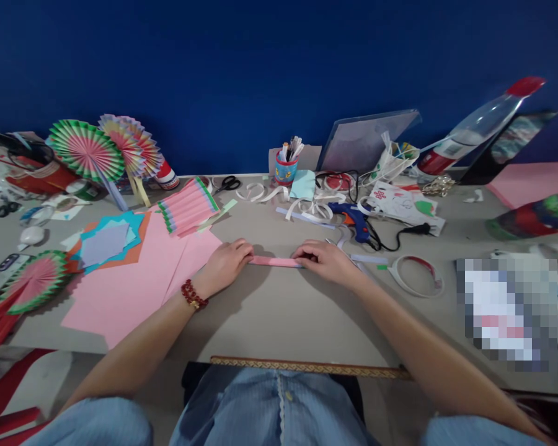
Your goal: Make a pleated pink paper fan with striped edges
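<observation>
A narrow folded strip of pink paper (276, 262) lies sideways at the middle of the table, between my hands. My left hand (230, 260) pinches its left end, with fingers closed. At the right end, my right hand (322, 260) has its fingers closed on the strip too; its fingertips partly cover that end. Left of my hands spread large pink paper sheets (130, 291). A pleated pink paper with green and lilac edges (188, 207) rests above them.
Pleated paper fans (87, 148) stand at the back left, and another fan (35, 282) lies at the left. Beyond my right hand are a blue glue gun (356, 220), white paper curls (318, 210) and a tape roll (439, 285). A pen cup (286, 168) and black scissors (229, 183) sit near the wall.
</observation>
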A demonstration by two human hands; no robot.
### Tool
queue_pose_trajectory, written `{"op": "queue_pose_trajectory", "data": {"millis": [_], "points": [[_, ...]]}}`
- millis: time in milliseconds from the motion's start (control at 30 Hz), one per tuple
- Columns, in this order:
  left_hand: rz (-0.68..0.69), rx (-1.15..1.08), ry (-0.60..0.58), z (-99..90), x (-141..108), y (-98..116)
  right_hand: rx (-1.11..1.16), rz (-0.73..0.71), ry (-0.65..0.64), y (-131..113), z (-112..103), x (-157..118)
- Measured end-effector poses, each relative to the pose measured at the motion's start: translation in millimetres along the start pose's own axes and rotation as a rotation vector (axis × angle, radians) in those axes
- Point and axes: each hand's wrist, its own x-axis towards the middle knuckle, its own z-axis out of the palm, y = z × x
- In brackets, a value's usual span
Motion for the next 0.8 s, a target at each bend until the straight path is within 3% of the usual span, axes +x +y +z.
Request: {"op": "queue_pose_trajectory", "data": {"millis": [800], "points": [[0.009, 0.023, 0.0, -0.5, 0.5, 0.1, -0.032, -0.091, 0.006, -5.1, 1.7, -1.1]]}}
